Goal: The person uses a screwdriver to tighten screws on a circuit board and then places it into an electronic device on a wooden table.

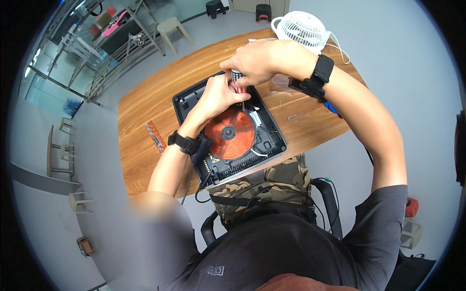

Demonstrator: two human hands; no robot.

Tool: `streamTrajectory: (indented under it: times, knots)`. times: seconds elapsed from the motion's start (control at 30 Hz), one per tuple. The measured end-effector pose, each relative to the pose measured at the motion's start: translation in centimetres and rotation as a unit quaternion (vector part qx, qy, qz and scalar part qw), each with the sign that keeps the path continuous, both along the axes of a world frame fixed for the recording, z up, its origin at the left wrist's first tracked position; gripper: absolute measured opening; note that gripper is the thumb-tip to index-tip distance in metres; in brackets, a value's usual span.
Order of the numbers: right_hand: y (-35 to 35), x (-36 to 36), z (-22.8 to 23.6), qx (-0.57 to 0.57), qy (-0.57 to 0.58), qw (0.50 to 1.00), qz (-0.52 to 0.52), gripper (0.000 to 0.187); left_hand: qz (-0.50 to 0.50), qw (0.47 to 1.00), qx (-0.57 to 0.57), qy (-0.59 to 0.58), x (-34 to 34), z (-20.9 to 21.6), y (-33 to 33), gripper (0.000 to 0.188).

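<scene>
left hand [219, 96], right hand [256, 60] — around screwdriver [236, 75]

Below the black casing [270, 134], a small pale print [215, 270] of block-like characters with a squared emblem at its right end is carried on the dark shirt [286, 237], seen at a slant and not clearly legible. To the left of the casing, tiny pale marks are borne by the orange circuit strip [155, 137], but no word or number can be made out.
</scene>
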State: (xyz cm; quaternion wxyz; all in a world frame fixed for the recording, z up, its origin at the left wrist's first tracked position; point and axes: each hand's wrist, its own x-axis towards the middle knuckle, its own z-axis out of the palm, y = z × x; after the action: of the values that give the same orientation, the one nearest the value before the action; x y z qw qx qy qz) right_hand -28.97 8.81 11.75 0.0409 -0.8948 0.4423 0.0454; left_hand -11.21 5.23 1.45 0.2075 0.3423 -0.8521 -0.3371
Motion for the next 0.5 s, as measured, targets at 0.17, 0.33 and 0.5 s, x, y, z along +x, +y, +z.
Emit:
streamTrajectory:
  times: [0.17,0.33,0.5]
  knots:
    - [0.2,0.7,-0.3,0.021,-0.001,0.998,-0.051,0.042,-0.048,0.998,0.035,0.0,-0.1,0.2,0.0,0.036]
    - [-0.1,1.5,0.1,0.039,0.032,0.995,-0.09,0.046,-0.027,0.999,0.016,0.012,0.3,-0.3,-0.1,0.034]
    - [0.3,1.0,0.1,0.009,0.026,0.996,-0.084,0.048,-0.015,1.0,0.01,-0.008,0.3,0.9,0.4,0.03]
